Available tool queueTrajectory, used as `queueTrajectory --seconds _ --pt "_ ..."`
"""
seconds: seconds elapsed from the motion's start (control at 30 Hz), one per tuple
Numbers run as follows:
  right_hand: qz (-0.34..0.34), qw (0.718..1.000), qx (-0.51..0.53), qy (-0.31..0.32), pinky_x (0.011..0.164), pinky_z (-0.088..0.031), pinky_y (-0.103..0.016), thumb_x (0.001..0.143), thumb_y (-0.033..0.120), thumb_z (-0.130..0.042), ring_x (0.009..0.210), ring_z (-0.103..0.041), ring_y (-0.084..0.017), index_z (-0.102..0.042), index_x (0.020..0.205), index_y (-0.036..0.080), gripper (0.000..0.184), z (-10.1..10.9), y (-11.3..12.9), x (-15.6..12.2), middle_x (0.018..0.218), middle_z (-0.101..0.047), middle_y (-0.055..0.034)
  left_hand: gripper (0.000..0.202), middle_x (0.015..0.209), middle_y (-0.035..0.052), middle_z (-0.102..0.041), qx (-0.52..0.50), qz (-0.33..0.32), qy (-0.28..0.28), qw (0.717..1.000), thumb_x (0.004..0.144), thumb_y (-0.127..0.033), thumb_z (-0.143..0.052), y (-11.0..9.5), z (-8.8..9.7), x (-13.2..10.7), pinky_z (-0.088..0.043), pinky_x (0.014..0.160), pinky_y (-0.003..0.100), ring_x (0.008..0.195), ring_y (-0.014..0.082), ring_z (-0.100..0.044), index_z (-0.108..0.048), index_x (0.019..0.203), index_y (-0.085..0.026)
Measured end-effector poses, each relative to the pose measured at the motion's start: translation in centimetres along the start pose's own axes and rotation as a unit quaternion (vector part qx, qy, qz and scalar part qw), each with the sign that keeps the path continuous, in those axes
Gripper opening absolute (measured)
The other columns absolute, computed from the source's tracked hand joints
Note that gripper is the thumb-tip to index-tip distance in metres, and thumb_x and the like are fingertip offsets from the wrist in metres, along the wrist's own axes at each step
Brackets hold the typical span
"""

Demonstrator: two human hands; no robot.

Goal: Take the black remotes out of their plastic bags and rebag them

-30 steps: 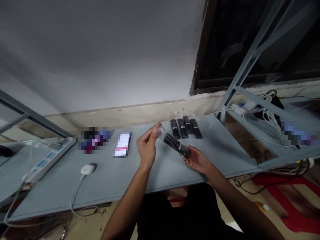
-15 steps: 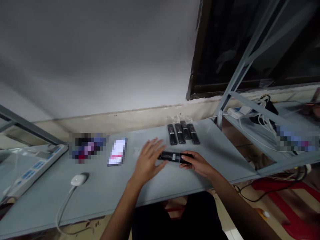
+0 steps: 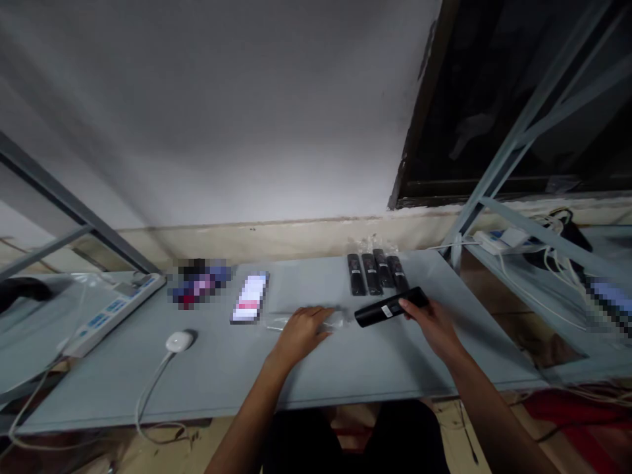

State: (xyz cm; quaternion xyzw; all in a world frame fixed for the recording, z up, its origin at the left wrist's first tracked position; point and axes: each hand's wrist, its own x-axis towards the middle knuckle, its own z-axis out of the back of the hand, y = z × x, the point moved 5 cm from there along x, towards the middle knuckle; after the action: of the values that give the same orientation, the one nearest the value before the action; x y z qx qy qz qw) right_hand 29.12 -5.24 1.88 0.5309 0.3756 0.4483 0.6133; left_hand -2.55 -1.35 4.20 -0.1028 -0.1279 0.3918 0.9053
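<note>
1. One white pwr strip (image 3: pixel 116 315), far L, lies at a slant on the grey table (image 3: pixel 222 385), blue marks along its top.
2. White round puck (image 3: pixel 179 341) next, also on table; its pale cord (image 3: pixel 148 395) drops over the front edge.
3. Blue/pink item (image 3: pixel 201 283), pixelated, nr back edge; can't tell what it is.
4. Phone (image 3: pixel 250 298) just R of that, lit screen up, pixelated too.
5. Clear plastic bag (image 3: pixel 276 322) flat on table, mid; sticks out both sides of L hand (image 3: pixel 303 332).
6. L hand palm down over bag, fingers a bit bent; can't tell if it's pinching the plastic or only resting.
7. Black remote (image 3: pixel 375 313), unwrapped, w/ small white label; L end just beside bag, R end in R hand (image 3: pixel 433 326).
8. Four wrapped remotes (image 3: pixel 371 273) side by side behind it, nr wall, clear wrap bunched at their tops.
9. R hand closed on black remote, thumb on top.
10. Far R: 2nd pwr strip (image 3: pixel 503 243) + white cables (image 3: pixel 555 260) on adjoining table.
</note>
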Motion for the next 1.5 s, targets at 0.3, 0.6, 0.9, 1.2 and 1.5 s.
queueTrajectory --seconds 0.3,0.6,0.9,1.2,1.5 --pt "0.118 0.989 -0.085 0.018 0.085 -0.057 -0.04 0.094 0.062 -0.061 0.093 -0.072 -0.029 -0.065 0.11 0.018 0.046 -4.0 3.5 -0.1 0.102 -0.076 -0.0106 0.05 0.135 0.0067 -0.071 -0.06 -0.053 0.043 0.996 0.092 -0.045 -0.075 -2.2 -1.5 1.7 -0.049 0.107 0.043 0.121 0.0278 -0.068 -0.065 0.138 -0.028" --pt "0.152 0.968 -0.165 0.115 0.1 -0.053 -0.044 0.096 0.037 -0.061 0.113 -0.068 -0.029 -0.041 0.144 0.018 0.055 -6.5 1.2 0.2 0.124 -0.068 -0.015 0.068 0.131 0.0092 -0.07 -0.069 -0.084 0.018 0.994 0.083 -0.053 -0.083 -3.1 -1.5 3.2 -0.051 0.106 0.043 0.118 0.0282 -0.068 -0.06 0.142 -0.027" --pt "0.139 0.975 -0.116 0.13 0.108 -0.046 -0.043 0.101 0.043 -0.055 0.121 -0.064 -0.028 -0.058 0.138 0.021 0.043 -5.8 0.4 -0.4 0.129 -0.07 -0.0095 0.037 0.112 0.0054 -0.078 -0.063 -0.096 -0.006 0.993 0.097 -0.043 -0.069 -3.4 -1.6 3.4 -0.051 0.105 0.044 0.104 0.024 -0.073 -0.069 0.13 -0.026" --pt "0.056 0.998 -0.021 0.032 0.084 -0.055 -0.04 0.084 0.052 -0.079 0.089 -0.072 -0.027 -0.072 0.107 0.018 0.042 -4.3 0.0 0.5 0.095 -0.077 -0.0077 0.046 0.132 0.0107 -0.071 -0.039 -0.16 -0.143 0.976 0.096 -0.048 -0.07 -5.5 0.4 3.8 -0.049 0.109 0.044 0.126 0.0264 -0.062 -0.065 0.135 -0.024" --pt "-0.018 0.971 0.127 0.203 0.085 -0.062 -0.039 0.076 0.056 -0.086 0.084 -0.077 -0.023 -0.074 0.106 0.019 0.049 -7.0 1.5 0.1 0.096 -0.078 -0.0065 0.042 0.137 0.0091 -0.069 0.076 -0.153 -0.113 0.979 0.103 -0.026 -0.06 -5.2 1.7 5.1 -0.045 0.111 0.047 0.122 0.0251 -0.065 -0.057 0.145 -0.026"
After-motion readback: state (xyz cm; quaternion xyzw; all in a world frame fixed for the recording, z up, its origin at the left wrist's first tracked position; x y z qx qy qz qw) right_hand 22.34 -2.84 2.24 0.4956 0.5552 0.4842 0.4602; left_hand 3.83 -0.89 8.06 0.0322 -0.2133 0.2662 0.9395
